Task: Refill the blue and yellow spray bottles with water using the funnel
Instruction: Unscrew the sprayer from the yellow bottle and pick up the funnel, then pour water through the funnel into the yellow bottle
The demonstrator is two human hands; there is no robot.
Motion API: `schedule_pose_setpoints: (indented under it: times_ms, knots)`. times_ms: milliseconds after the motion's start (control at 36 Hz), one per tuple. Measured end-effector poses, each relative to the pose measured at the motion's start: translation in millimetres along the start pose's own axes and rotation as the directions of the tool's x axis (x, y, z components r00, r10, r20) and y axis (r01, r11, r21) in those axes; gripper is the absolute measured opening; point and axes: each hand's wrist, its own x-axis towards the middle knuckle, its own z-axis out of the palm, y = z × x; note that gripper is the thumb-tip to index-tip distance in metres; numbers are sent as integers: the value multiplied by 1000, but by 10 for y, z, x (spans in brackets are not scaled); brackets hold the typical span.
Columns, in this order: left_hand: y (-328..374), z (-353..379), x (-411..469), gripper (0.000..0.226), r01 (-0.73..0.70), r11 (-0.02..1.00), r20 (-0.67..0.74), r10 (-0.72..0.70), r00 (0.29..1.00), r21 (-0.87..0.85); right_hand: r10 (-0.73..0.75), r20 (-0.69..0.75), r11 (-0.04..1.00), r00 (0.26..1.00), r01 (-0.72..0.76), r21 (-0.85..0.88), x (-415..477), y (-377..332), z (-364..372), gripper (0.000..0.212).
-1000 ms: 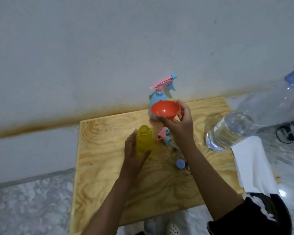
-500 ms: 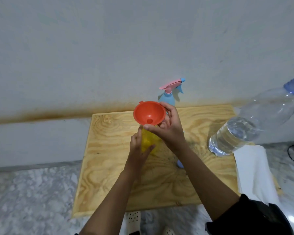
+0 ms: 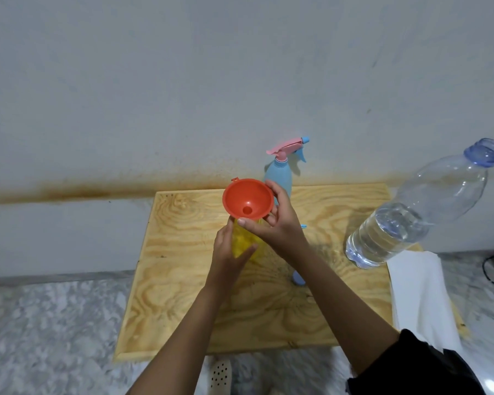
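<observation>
The yellow spray bottle [image 3: 244, 240] stands upright near the middle of the wooden board [image 3: 183, 280]; its body is translucent yellow and its spray head is off. The left hand [image 3: 228, 252] wraps the lower body of this bottle, fingers curled around it. The right hand [image 3: 277, 223] grips the red-orange funnel [image 3: 247, 202] by its rim, thumb on the near edge and fingers on the far side. The funnel sits over the bottle's mouth; whether the spout is seated inside cannot be told. The funnel is a smooth round cone with a small tab on the rim and an open drain hole at the centre.

The blue spray bottle [image 3: 281, 175] stands at the board's far edge, pink trigger head fitted. An uncapped clear water bottle [image 3: 417, 212], part full, stands at the board's right side. A small blue cap [image 3: 297, 279] lies on the board beside the right forearm.
</observation>
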Motion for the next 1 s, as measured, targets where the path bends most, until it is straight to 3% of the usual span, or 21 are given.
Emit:
schedule_pose_setpoints:
  times_ms: [194, 278, 528, 750, 889, 1000]
  knots:
    - [35, -53, 0, 89, 32, 999, -17, -32, 999, 4, 45, 18, 997, 999, -44, -66, 9, -52, 39, 90]
    - [64, -86, 36, 81, 17, 1000, 6, -17, 1000, 24, 70, -3, 996, 998, -71, -58, -8, -99, 63, 90]
    - [152, -196, 9, 97, 61, 998, 106, -60, 993, -1, 87, -64, 992, 994, -92, -84, -142, -184, 133, 92]
    - [268, -228, -27, 75, 31, 990, 133, -50, 990, 139, 91, -85, 988, 992, -101, -118, -239, -185, 119, 103]
    - [362, -238, -180, 78, 47, 990, 80, -58, 995, 131, 70, -123, 991, 990, -83, -102, -394, -156, 16, 90]
    - [432, -159, -465, 81, 111, 993, -43, -109, 993, 43, 64, -239, 982, 969, -104, -159, -618, 34, -210, 69]
